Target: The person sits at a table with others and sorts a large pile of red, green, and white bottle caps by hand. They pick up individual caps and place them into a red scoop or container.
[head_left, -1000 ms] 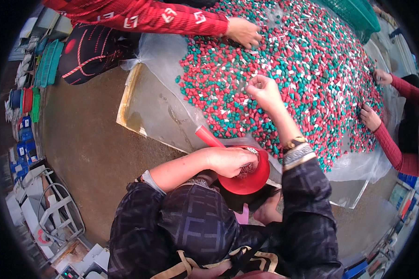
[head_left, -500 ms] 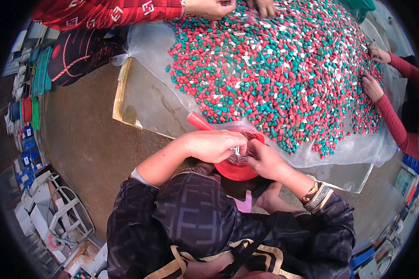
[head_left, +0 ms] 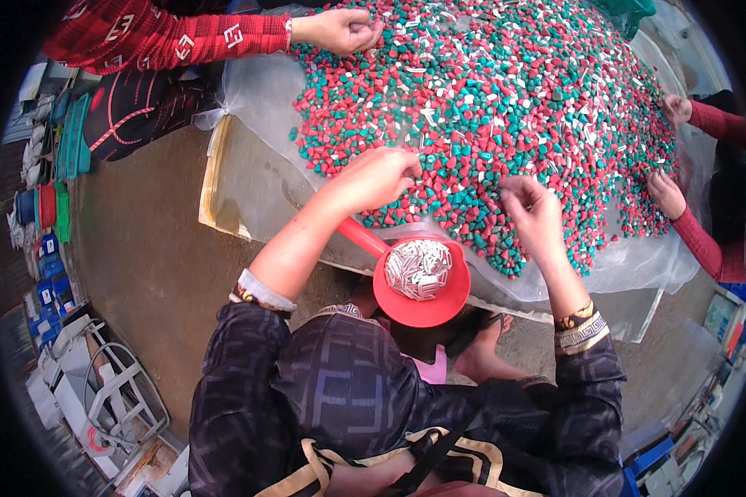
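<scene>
Small red, green and white cone-shaped pieces form a broad heap on a clear plastic sheet. Over its near left part is my left hand, fingers curled together. My right hand reaches over the near middle, thumb and fingers drawn close at the pieces. Whatever either hand pinches is too small or hidden to make out. Between my forearms, at the heap's near edge, sits a red plastic dipper with its handle toward the upper left. Thin white strips lie inside the dipper; similar ones are scattered among the pieces.
Another person's closed hand hovers at the heap's far left, below a red sleeve. Two more hands work at the right edge. A green basket stands far right. White metal frames and bins line the left wall.
Both my hands have left the dipper and moved forward and apart onto the heap, uncovering the white strips inside. The red-sleeved person's hand has drawn back left.
</scene>
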Demonstrator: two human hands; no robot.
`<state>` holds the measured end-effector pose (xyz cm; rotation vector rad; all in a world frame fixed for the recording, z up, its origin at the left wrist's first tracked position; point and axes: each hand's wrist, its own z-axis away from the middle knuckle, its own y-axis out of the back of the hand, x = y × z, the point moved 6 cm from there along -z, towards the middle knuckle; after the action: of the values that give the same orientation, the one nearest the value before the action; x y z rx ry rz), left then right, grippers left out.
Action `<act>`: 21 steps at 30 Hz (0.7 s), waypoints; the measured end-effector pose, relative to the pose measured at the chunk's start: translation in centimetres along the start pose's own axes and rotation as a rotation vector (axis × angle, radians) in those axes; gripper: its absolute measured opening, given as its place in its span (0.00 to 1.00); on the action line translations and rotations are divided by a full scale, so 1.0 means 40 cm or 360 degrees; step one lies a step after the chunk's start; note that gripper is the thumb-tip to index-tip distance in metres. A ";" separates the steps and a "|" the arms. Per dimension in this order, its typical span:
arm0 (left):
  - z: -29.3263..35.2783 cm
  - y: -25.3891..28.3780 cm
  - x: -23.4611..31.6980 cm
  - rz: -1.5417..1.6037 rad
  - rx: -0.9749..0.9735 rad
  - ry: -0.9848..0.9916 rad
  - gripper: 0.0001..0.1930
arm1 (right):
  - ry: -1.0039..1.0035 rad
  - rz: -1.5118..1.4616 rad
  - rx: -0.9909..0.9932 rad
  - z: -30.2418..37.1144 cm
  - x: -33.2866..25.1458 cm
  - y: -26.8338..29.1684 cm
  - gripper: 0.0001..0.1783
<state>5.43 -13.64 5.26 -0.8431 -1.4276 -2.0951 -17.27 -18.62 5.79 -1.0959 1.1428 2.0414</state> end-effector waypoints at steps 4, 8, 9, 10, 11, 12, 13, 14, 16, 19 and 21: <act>-0.098 -0.033 -0.002 -0.0141 0.0220 0.0000 0.07 | 0.0187 0.0478 0.0382 -0.068 -0.009 0.040 0.06; -0.171 -0.012 -0.055 -0.0451 0.0715 -0.0063 0.10 | 0.0457 0.0940 0.0513 -0.136 -0.034 0.013 0.08; -0.179 -0.002 -0.068 -0.0569 0.0791 -0.0087 0.11 | 0.0567 0.1061 0.0548 -0.153 -0.050 0.006 0.08; -0.182 0.000 -0.072 -0.0603 0.0767 -0.0079 0.12 | 0.0501 0.1231 0.0600 -0.170 -0.058 -0.002 0.10; -0.182 0.000 -0.076 -0.0578 0.0738 -0.0039 0.12 | 0.0447 0.1293 0.0568 -0.192 -0.055 -0.011 0.12; -0.180 0.000 -0.079 -0.0554 0.0711 0.0002 0.12 | 0.0381 0.1383 0.0511 -0.205 -0.060 -0.022 0.12; -0.181 0.001 -0.084 -0.0532 0.0683 0.0043 0.12 | 0.0313 0.1469 0.0452 -0.216 -0.063 -0.030 0.12; -0.183 0.003 -0.095 -0.0569 0.0657 0.0157 0.11 | 0.0308 0.1487 0.0449 -0.228 -0.061 -0.035 0.11; -0.180 0.008 -0.108 -0.0486 0.0560 0.0240 0.11 | 0.0290 0.1530 0.0435 -0.246 -0.047 -0.050 0.10; -0.170 0.009 -0.150 -0.0209 0.0577 0.0277 0.09 | 0.0275 0.1515 0.0395 -0.252 -0.037 -0.049 0.08; -0.168 0.016 -0.193 0.0219 0.0603 0.0326 0.08 | 0.0321 0.1285 0.0389 -0.237 -0.044 -0.028 0.08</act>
<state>9.75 -19.88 -1.62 -0.5423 -1.5383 -1.6806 -11.85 -26.45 3.93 -0.7912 2.1359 2.2797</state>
